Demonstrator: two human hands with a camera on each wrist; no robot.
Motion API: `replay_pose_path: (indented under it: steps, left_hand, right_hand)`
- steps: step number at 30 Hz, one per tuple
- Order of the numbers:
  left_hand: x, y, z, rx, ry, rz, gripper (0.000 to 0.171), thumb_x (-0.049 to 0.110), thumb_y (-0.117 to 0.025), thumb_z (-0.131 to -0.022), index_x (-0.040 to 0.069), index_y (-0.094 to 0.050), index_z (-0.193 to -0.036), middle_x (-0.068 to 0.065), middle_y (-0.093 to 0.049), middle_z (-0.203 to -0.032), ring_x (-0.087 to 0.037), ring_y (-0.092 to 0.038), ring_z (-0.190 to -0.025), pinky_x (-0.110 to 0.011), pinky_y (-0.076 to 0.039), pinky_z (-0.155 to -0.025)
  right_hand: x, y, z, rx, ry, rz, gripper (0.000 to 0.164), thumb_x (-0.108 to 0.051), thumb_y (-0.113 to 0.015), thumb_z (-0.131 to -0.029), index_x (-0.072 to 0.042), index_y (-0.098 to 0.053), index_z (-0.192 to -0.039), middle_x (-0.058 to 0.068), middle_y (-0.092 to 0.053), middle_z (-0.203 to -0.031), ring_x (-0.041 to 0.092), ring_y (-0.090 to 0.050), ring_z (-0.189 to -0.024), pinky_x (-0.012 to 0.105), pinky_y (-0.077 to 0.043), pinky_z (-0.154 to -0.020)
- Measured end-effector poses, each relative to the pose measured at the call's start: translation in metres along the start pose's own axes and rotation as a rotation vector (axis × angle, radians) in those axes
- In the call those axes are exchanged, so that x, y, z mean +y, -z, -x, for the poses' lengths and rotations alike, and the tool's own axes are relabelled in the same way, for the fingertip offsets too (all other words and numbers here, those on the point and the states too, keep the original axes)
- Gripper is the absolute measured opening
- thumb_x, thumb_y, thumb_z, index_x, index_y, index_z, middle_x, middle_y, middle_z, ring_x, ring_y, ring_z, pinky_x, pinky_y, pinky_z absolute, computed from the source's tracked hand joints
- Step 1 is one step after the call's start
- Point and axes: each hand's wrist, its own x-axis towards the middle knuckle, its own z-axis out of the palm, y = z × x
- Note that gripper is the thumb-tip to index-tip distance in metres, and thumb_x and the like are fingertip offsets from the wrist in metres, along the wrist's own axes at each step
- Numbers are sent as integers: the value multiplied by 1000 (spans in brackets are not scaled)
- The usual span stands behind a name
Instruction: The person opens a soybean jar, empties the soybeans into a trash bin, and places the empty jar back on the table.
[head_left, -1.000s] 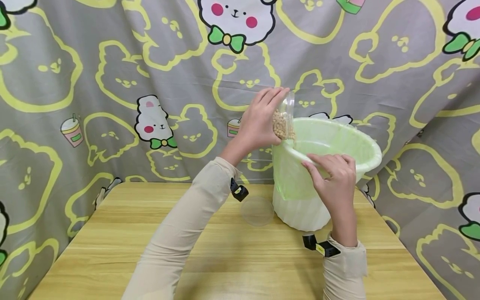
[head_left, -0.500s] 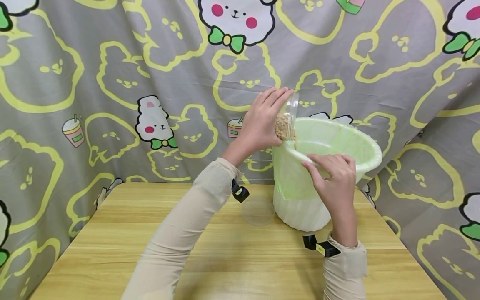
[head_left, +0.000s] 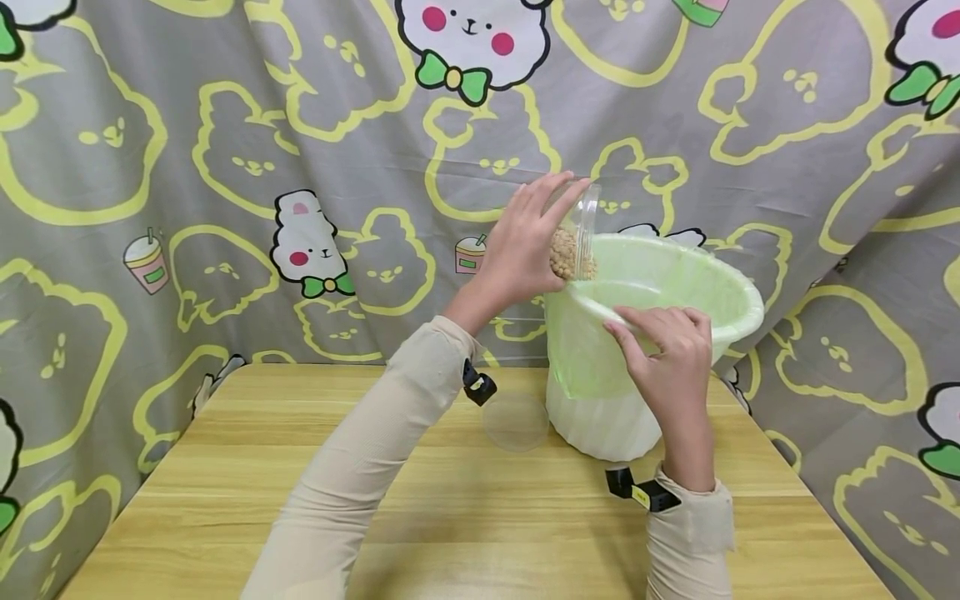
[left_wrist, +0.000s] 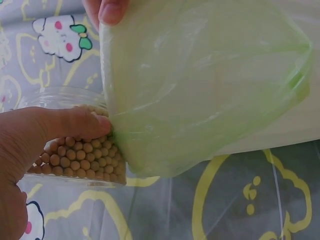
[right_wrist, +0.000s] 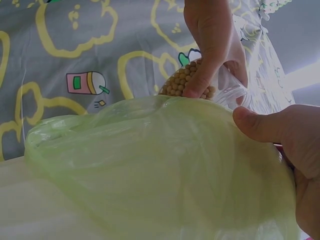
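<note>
"How is the jar [head_left: 573, 250] lying?"
"Sideways at the left rim of the bin [head_left: 600, 423], mouth facing inward; the left grip [head_left: 522, 243] is clasping it."
"The right grip [head_left: 669, 354]?"
"Pinching the bin's near rim."

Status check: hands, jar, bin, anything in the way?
Left hand gripping clear jar, tipped sideways at lined bin. Right hand gripping bin rim. Beige balls visible in jar. No obstruction seen.

On the wooden table [head_left: 480, 517], one clear disc [head_left: 516, 423] lies near the far edge; behind hangs a grey patterned curtain [head_left: 360, 175].
</note>
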Motion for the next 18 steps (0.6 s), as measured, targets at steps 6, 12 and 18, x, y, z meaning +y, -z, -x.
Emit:
replay_pose_path:
  steps: [6,12,18]
  left_hand:
    - [-1,-1,1,9,-1,-5,119,37,-96,-62,18,-32,-160,-7,-36,-161,-25,-30,-152,-38,-20,-129]
    - [-2,-2,3,23,-8,-13,118,39,-96,-62,18,-33,-160,-5,-38,-162,-25,-28,-154,-32,-15,-129]
    - [-1,-2,4,29,-20,-19,117,37,-95,-63,17,-33,-160,-4,-37,-163,-25,-27,-154,-36,-17,-129]
  right_hand:
    - [0,0,0,4,5,-4,18,-5,-85,-78,-2,-81,-96,16,-77,-81,33,-62,-68,38,-35,-90]
    - [1,-1,0,3,15,-6,18,-5,-85,-79,-2,-81,-96,16,-76,-80,33,-61,-68,41,-35,-89]
    - [1,-1,0,4,14,-4,19,-4,-85,-78,-2,-81,-96,16,-76,-80,33,-61,-68,41,-35,-89]
